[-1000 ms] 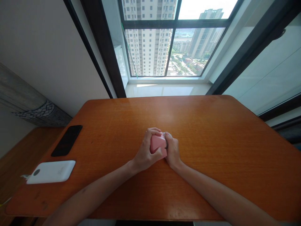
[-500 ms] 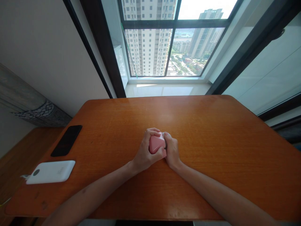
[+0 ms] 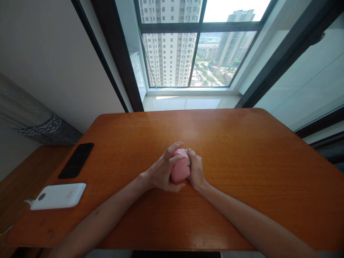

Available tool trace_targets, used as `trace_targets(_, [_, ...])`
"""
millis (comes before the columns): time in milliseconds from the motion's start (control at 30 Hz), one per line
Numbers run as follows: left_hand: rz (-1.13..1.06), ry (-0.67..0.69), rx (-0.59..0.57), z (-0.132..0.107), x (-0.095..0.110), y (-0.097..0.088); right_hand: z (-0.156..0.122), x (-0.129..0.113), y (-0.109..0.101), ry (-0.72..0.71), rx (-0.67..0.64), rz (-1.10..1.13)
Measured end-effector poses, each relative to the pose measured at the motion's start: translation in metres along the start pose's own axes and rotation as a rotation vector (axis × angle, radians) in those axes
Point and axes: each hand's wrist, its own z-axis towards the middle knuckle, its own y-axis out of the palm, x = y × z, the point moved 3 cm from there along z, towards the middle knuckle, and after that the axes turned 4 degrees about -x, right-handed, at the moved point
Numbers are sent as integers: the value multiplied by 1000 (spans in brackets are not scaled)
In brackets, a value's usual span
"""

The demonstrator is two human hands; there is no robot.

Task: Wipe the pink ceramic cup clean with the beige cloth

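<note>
A small pink block-shaped object [image 3: 180, 170] with a greyish part along its right side is held above the table. Its exact kind does not show. My right hand [image 3: 197, 171] is closed around its right side, thumb on top near the far edge. At the left side, my left hand [image 3: 163, 171] is spread loosely about the pink object. One finger of it lies over the upper face, another reaches past the far edge, and the thumb is stretched out below the near edge. The underside of the object is hidden.
The brown wooden table [image 3: 242, 143] spreads under both arms. On its left lie a black phone [image 3: 76, 160] and a white power bank [image 3: 58, 196] with a short cable at its left end. A window [image 3: 199, 53] stands beyond the far edge, and a curtain [image 3: 40, 114] hangs at left.
My left hand has loosened from the pink object, its fingers and thumb spreading apart. The pink object has turned, its front part now lined up. My right hand has stayed in place.
</note>
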Motion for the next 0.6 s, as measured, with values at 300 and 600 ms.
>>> trace_targets(300, [-111,-119,113,0,-2,2,-8,-6,3,-49,-23,-25])
trace_targets(600, [-170,-255,186,0,1,1,-5,-12,4,-26,0,-44])
